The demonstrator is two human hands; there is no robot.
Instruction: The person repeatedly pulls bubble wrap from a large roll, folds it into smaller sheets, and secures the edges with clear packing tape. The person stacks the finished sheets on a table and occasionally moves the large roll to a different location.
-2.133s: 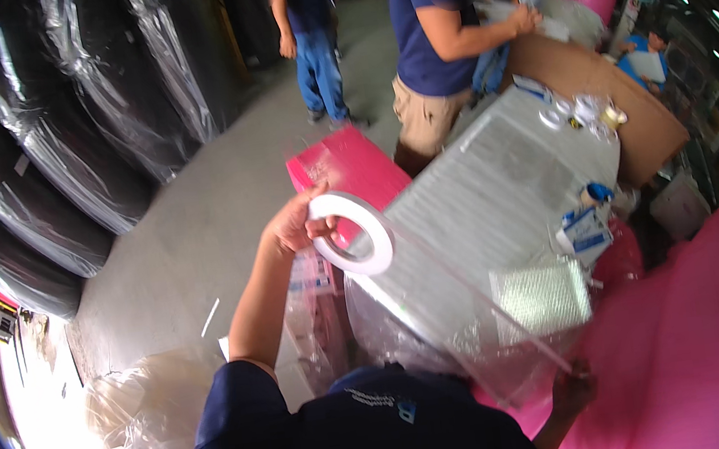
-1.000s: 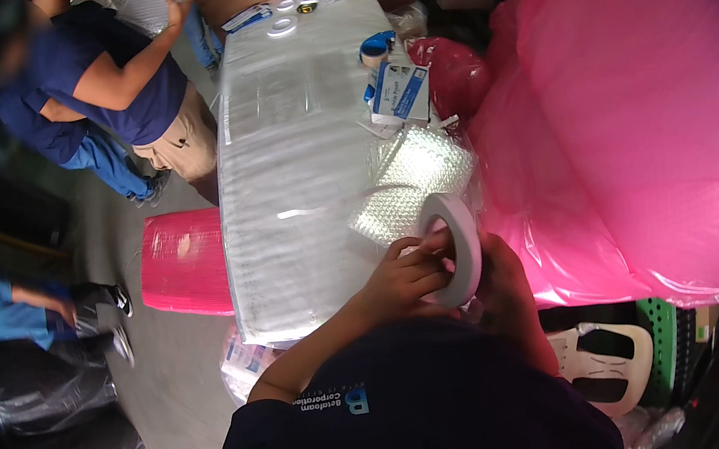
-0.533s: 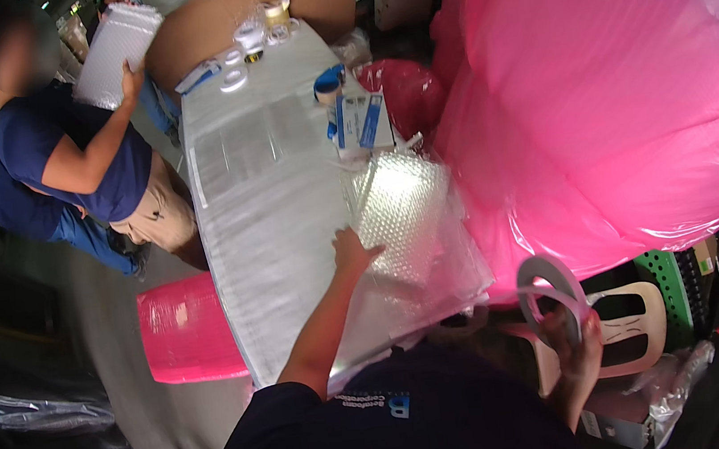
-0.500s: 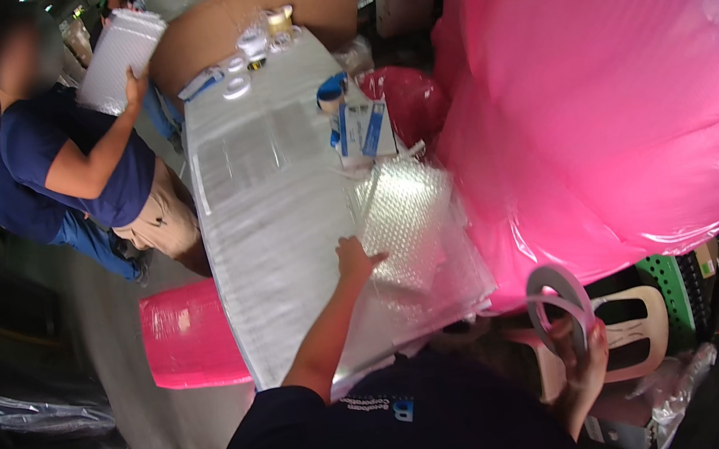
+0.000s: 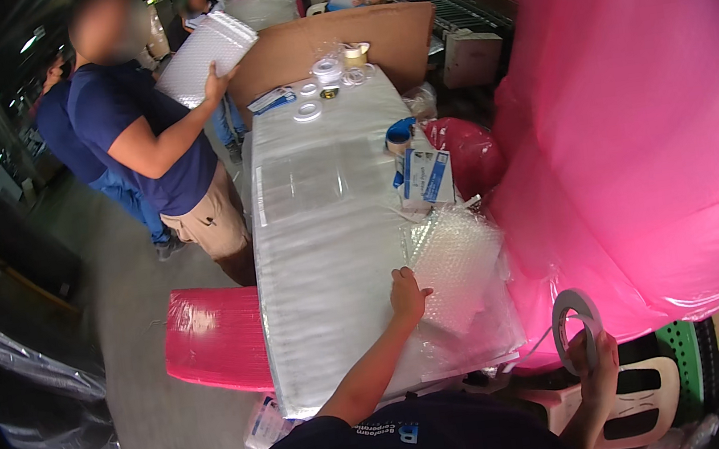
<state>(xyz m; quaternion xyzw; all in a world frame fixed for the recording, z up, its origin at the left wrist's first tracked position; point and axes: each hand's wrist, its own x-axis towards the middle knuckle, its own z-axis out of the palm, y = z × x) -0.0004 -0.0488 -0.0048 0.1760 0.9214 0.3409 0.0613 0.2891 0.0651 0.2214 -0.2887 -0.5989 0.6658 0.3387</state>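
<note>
My left hand [image 5: 407, 295] rests on the table at the left edge of a bubble-wrap pouch [image 5: 459, 270], thumb spread away from the fingers and lying against it. Clear plastic film [image 5: 473, 343] shows under the pouch's near end. Off the table's near right corner, my right hand [image 5: 601, 365] grips a roll of tape [image 5: 576, 323] held on edge. From the roll a loose pale strip runs down and left toward the film's near edge; where it ends is hard to make out.
Tape rolls [image 5: 326, 71] and a cutter-like blue item [image 5: 272, 100] lie at the table's [image 5: 321, 274] far end. A blue-white box [image 5: 425, 176] stands right. Pink wrapped bulk [image 5: 626, 129] borders the right side; a beige chair [image 5: 638, 406] is below. A person [image 5: 133, 135] holds bubble wrap at left.
My view has swung up and left, so the table appears farther right. My left hand stays by the pouch. The tape roll in my right hand has turned slightly, and its loose strip shows longer.
</note>
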